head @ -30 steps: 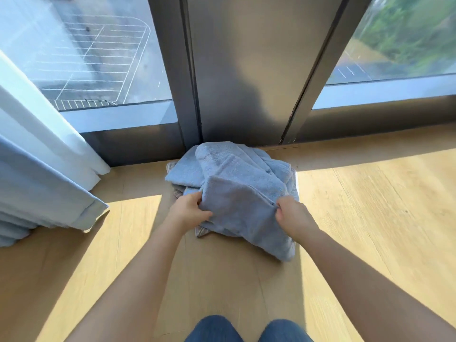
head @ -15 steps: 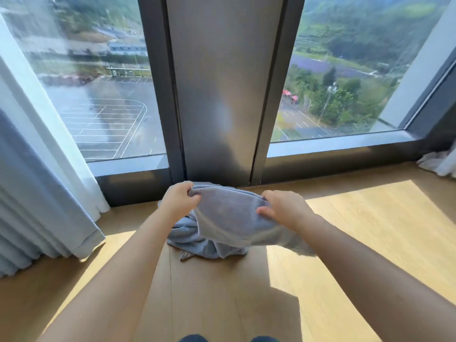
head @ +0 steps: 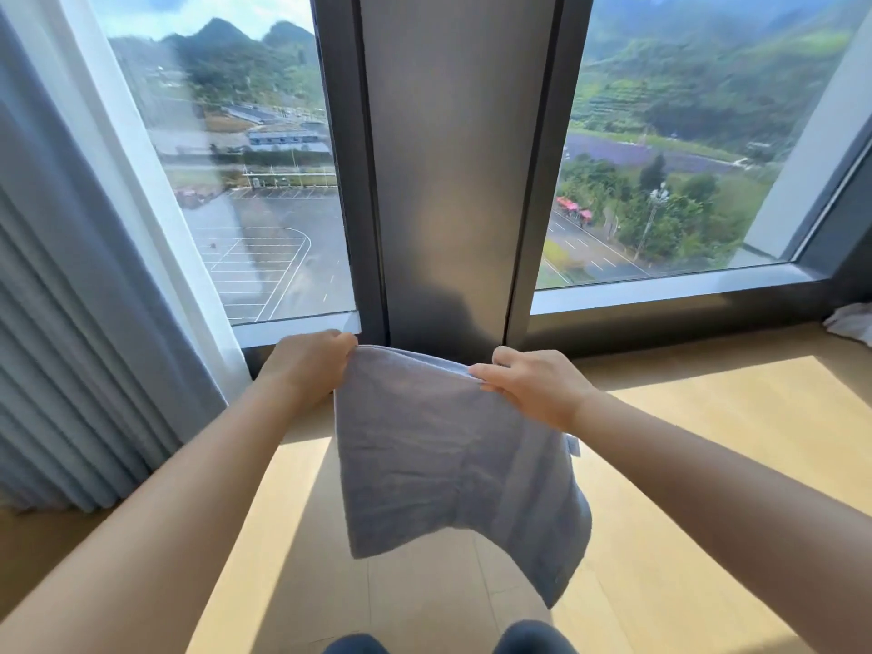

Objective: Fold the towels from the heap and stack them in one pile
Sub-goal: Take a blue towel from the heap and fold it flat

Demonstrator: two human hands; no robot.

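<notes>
A grey-blue towel (head: 453, 460) is held up above the wooden floor (head: 708, 464), pinched at its top corners by the left hand (head: 306, 365) at 10 o'clock and the right hand (head: 533, 380) at 2 o'clock. A small tag (head: 574, 447) is seen at its 3 o'clock edge, its writing unreadable.

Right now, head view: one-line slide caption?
Both hands, left hand and right hand, hold a blue-grey towel up by its top edge.

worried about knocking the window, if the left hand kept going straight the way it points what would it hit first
Probably the window frame just beyond the left hand, which grips the towel; depth is hard to judge.
</notes>
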